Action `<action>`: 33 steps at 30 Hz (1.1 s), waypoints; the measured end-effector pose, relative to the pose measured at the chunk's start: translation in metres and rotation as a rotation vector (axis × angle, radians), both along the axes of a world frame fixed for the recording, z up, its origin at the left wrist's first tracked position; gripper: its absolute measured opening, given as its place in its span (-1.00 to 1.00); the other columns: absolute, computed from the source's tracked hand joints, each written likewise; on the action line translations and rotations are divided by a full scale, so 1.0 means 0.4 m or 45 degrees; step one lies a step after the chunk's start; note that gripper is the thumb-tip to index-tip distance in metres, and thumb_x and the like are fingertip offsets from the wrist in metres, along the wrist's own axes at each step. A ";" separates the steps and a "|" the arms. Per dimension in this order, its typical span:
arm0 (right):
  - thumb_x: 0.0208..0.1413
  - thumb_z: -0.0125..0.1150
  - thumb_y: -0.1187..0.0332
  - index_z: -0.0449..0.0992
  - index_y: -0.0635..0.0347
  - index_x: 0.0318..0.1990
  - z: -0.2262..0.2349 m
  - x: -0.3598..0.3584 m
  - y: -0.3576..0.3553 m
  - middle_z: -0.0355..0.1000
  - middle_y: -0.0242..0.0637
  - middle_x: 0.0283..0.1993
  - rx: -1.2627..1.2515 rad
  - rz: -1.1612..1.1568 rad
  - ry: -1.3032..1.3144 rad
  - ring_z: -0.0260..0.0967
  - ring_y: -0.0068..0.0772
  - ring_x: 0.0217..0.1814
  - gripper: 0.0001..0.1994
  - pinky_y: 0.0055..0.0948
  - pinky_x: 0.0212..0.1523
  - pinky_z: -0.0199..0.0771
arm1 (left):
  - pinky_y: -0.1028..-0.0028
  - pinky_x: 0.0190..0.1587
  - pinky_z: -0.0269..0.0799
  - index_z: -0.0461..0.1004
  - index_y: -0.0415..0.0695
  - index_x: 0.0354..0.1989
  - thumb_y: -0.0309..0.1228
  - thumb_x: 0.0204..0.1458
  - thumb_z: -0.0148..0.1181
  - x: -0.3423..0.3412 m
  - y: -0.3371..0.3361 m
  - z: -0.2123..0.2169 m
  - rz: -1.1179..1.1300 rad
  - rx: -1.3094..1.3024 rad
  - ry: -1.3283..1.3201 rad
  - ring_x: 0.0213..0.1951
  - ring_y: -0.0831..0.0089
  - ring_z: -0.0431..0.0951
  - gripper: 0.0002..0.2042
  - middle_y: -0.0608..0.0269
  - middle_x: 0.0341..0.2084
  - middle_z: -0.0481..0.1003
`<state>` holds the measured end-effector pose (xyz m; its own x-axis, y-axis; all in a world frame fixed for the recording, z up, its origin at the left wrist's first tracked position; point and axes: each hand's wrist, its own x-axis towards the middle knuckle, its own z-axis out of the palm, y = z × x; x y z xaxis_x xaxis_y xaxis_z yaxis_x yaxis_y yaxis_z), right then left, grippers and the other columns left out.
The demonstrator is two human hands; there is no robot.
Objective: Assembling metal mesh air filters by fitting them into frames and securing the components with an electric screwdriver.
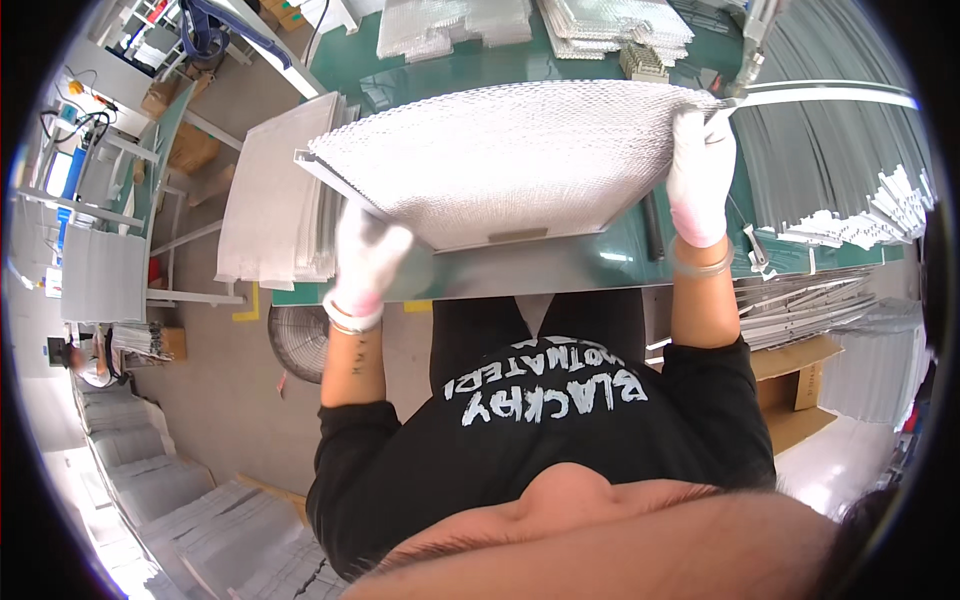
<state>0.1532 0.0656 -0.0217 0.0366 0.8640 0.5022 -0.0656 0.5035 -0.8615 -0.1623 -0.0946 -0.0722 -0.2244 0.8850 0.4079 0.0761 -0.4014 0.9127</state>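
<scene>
A silver mesh panel (500,150) is held tilted above the green worktable (560,270), and a metal edge strip (335,178) runs along its left side. My left hand (370,250), in a white glove, is closed on that left edge near the front corner; its fingers are slightly blurred. At the far right corner, my gloved right hand (702,165) has its fingers closed on the panel's edge. Just beyond the right hand, a long pale metal strip (830,95) reaches to the right, by a metal fixture (755,60). Whether the strip joins the panel I cannot tell.
A stack of pale mesh sheets (270,195) leans over the table's left end. More mesh pieces (455,25) lie at the back. Many grey metal strips (820,150) cover the right side. A floor fan (297,335) stands below the front edge, and a cardboard box (800,390) at lower right.
</scene>
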 end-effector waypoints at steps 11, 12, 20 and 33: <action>0.35 0.09 0.25 0.44 0.28 -0.06 -0.029 0.012 -0.023 0.42 -0.42 -0.23 0.091 0.082 -0.057 0.26 -0.65 -0.18 -0.75 -0.54 -0.07 0.29 | 0.57 -0.15 0.36 0.46 -0.27 -0.18 -0.69 0.04 0.07 0.032 0.046 0.078 0.375 0.501 -0.211 -0.24 0.58 0.44 -0.82 0.25 -0.24 0.49; 0.35 0.09 0.25 0.44 0.28 -0.06 -0.027 0.007 -0.025 0.42 -0.42 -0.23 0.096 0.083 -0.058 0.26 -0.65 -0.18 -0.75 -0.54 -0.07 0.29 | 0.57 -0.14 0.36 0.45 -0.27 -0.15 -0.70 0.04 0.07 0.030 0.050 0.068 0.391 0.493 -0.179 -0.22 0.58 0.44 -0.80 0.24 -0.23 0.49; 0.32 0.11 0.05 0.31 0.21 -0.34 -0.035 0.032 -0.080 0.39 -0.26 -0.38 0.344 0.302 0.023 0.32 -0.37 -0.40 -0.62 -0.41 -0.37 0.35 | 0.22 -0.20 0.48 0.44 -0.21 -0.30 -0.54 0.08 0.17 0.044 0.022 0.057 -0.126 0.704 0.022 -0.33 0.26 0.55 -0.94 0.05 -0.43 0.50; 0.11 0.17 0.14 0.34 0.25 -0.55 -0.069 0.145 -0.181 0.41 -0.08 -0.59 0.702 1.379 -0.164 0.31 -0.24 -0.68 -0.63 -0.33 -0.66 0.20 | 0.28 0.05 0.42 0.50 -0.15 -0.19 -0.52 0.04 0.03 -0.060 -0.077 -0.211 0.092 -0.441 1.374 -0.03 0.13 0.51 -0.82 0.13 -0.13 0.53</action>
